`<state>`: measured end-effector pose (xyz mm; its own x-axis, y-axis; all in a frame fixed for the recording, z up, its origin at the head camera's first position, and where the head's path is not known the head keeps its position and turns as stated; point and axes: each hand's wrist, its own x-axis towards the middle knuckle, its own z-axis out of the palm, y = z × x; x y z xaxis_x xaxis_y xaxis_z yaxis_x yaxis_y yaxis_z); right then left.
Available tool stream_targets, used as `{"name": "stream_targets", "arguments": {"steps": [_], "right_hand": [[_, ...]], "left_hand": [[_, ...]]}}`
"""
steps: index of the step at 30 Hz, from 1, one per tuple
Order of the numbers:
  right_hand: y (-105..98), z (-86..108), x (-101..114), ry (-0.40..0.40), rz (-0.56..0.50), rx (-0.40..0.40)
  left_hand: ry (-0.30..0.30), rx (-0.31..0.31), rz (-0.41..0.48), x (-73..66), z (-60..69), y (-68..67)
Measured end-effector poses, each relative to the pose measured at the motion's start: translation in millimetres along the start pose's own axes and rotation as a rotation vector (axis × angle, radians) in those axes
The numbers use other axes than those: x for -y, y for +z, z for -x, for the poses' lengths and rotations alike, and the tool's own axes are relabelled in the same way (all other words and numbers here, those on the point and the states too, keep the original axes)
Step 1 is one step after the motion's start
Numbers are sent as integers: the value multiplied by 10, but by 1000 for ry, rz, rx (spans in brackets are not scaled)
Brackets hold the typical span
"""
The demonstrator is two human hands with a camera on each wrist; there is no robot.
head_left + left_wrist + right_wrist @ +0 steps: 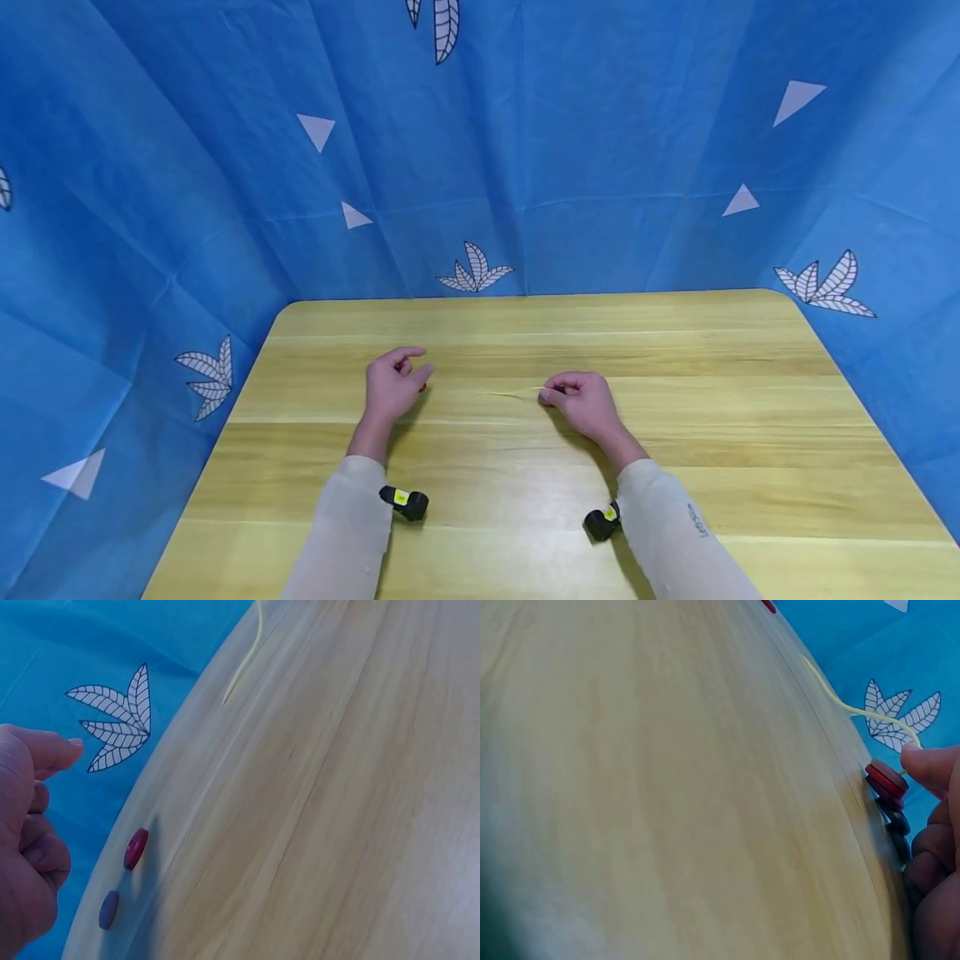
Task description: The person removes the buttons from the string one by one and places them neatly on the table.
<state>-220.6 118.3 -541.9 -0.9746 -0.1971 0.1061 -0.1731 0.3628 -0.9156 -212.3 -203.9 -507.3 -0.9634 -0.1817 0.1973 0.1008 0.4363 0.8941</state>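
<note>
Wooden table (pixel 495 517) shows nearest; over it, my right hand (pixel 588 404) pinches a yellow string (pixel 864 712) beside clustered beads (pixel 886 780), its free end pointing left; a light, steady pinch should stop slipping. My left hand (pixel 390 387), holding nothing, hovers near a red bead (pixel 136 849) and purple bead (pixel 109 910), before the blue curtain (pixel 600 125).

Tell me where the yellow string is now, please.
In the head view, the yellow string extends leftward from the right hand, which pinches it, and ends short of the left hand.

Two beads (pixel 136 849) on table (pixel 495 492), left of cord (pixel 866 713); curtain (pixel 600 125) behind.
</note>
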Motion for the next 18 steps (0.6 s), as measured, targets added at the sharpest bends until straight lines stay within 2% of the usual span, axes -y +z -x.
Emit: {"name": "stream_targets", "arguments": {"steps": [7,13,18], "right_hand": [[-3,-4,6,11,6,-4],[-7,2,35,12,6,-4],[-1,12,22,13,11,-2]], "left_hand": [[46,29,-14,-56,-9,100],[35,61,-21,-88,5,190],[4,68,-99,-106,44,244]]}}
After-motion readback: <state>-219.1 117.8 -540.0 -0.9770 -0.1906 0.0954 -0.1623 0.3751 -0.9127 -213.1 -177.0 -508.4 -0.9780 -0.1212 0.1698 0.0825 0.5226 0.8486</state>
